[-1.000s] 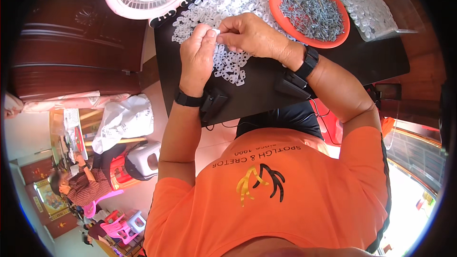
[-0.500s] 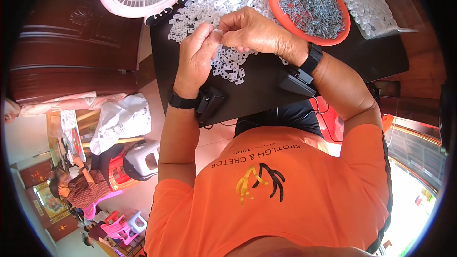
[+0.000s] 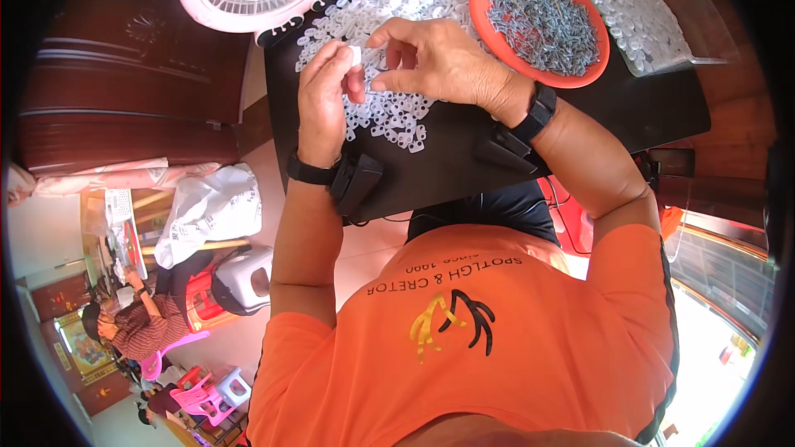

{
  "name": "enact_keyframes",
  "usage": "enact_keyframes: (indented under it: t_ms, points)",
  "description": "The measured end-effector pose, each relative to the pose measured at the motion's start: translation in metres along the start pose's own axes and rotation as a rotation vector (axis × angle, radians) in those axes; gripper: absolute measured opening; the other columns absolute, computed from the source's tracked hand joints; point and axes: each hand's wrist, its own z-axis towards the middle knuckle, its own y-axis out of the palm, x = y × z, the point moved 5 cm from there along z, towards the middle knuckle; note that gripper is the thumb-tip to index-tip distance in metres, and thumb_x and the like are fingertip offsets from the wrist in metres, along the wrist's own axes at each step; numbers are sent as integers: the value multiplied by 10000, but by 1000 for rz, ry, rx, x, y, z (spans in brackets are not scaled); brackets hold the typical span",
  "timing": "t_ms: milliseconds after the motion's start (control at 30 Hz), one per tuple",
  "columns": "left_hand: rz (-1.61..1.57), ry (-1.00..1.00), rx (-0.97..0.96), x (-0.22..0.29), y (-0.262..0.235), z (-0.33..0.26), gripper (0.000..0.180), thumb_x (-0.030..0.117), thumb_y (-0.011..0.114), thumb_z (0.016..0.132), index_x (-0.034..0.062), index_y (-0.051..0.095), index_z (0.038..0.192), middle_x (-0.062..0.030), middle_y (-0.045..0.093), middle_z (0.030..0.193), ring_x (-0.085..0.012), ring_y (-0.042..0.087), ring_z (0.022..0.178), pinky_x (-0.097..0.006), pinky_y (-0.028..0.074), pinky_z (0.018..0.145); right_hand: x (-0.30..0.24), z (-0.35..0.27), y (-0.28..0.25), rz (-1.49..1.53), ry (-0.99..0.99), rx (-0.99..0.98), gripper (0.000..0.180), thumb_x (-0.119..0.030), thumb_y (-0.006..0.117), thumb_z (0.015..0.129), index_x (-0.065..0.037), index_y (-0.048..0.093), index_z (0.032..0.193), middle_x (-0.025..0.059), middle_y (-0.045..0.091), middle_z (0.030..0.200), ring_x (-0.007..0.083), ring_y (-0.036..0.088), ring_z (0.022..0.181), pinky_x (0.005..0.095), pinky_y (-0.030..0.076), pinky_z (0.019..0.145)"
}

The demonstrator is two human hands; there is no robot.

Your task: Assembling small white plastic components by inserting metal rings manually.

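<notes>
Small white plastic piece [image 3: 355,55] pinched in left hand [image 3: 325,99] fingertips, above the white parts heap [image 3: 389,108]. Right hand [image 3: 439,62] just beside it, fingers curled, index extended toward piece; contents, if any, indiscernible. Red bowl [image 3: 497,62] beyond right hand.

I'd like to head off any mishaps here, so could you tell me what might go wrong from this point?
1. The left hand pinches a small white piece at its fingertips only; it could slip into the heap of white plastic pieces and be lost.
2. The right hand works close to the orange dish of small metal parts; a nudge might spill them.
3. The heap reaches near the black table's edge, so pieces may drop off.
</notes>
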Motion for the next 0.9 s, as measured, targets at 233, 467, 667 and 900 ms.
enact_keyframes:
  t_ms: [233, 467, 667, 900]
  points:
    - [47, -40, -27, -5, 12, -3, 241, 240, 495, 914, 43, 561, 792, 17, 483, 618, -52, 419, 509, -196, 326, 475, -7, -1, -3, -34, -130, 147, 368, -256, 739, 704, -86, 605, 1002, 79, 643, 743, 252, 645, 670, 341, 506, 603]
    - [155, -19, -122, -5, 12, -2, 258, 244, 482, 910, 13, 566, 831, 2, 460, 593, -79, 428, 530, -218, 332, 510, -9, 0, 0, 39, -158, 125, 210, -176, 717, 729, -81, 619, 889, 91, 649, 709, 247, 648, 642, 331, 513, 591]
    - [123, 27, -69, -3, 11, -3, 262, 242, 466, 919, 12, 566, 847, -5, 466, 591, -85, 435, 529, -213, 335, 511, 0, -1, 0, 111, -45, 201, 219, -154, 740, 738, -49, 621, 888, 97, 661, 704, 210, 664, 634, 297, 515, 564]
    - [102, 29, -57, -5, 11, -4, 269, 245, 445, 936, 10, 557, 871, -9, 466, 598, -86, 432, 529, -214, 337, 511, -6, -3, 1, 39, -46, 216, 215, -122, 758, 753, -11, 644, 897, 69, 674, 751, 114, 652, 697, 248, 524, 629]
